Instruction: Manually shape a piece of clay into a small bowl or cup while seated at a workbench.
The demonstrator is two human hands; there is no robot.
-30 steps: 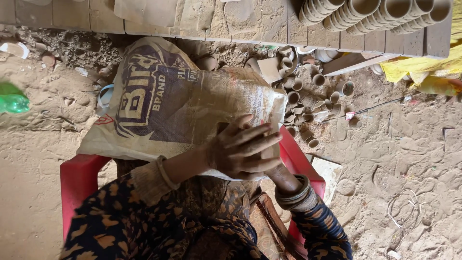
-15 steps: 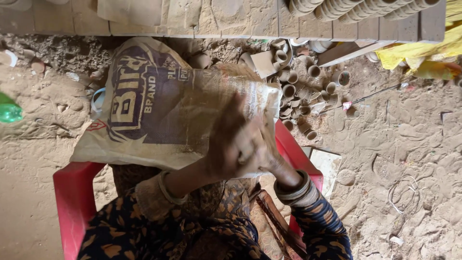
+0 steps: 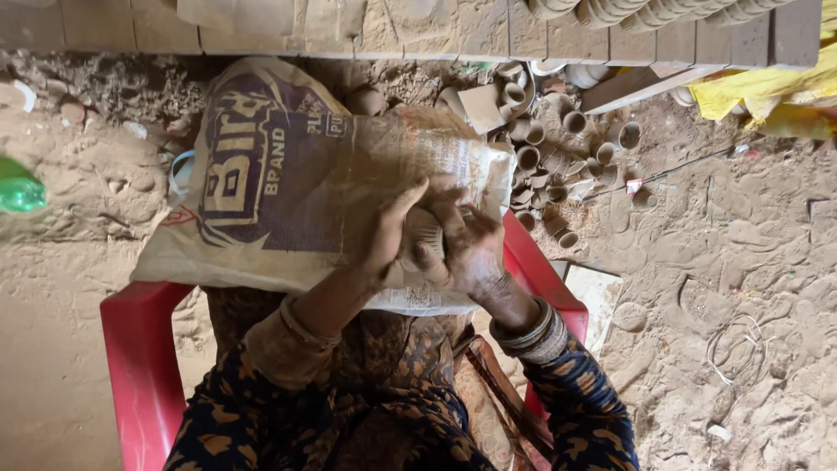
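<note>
A small lump of pale clay, shaped like a little cup [image 3: 422, 237], sits between both my hands. My left hand [image 3: 389, 228] presses on its left side and my right hand [image 3: 469, 246] wraps its right side, fingers curled around it. Both hands are smeared with clay. They work over a dusty woven sack [image 3: 288, 183] with dark printing, which lies across my lap. I sit on a red plastic chair [image 3: 139, 366] and wear dark patterned sleeves and bangles on the right wrist.
Several small clay cups [image 3: 558, 166] lie scattered on the sandy ground beyond the sack. Rows of stacked cups [image 3: 645, 10] rest against a brick wall [image 3: 436, 30] at the top. A green bottle [image 3: 19, 192] lies at the left, yellow cloth [image 3: 767, 87] at the right.
My hands shifted from being clasped one over the other to parted around the clay piece, which now shows between them. The view has drifted slightly.
</note>
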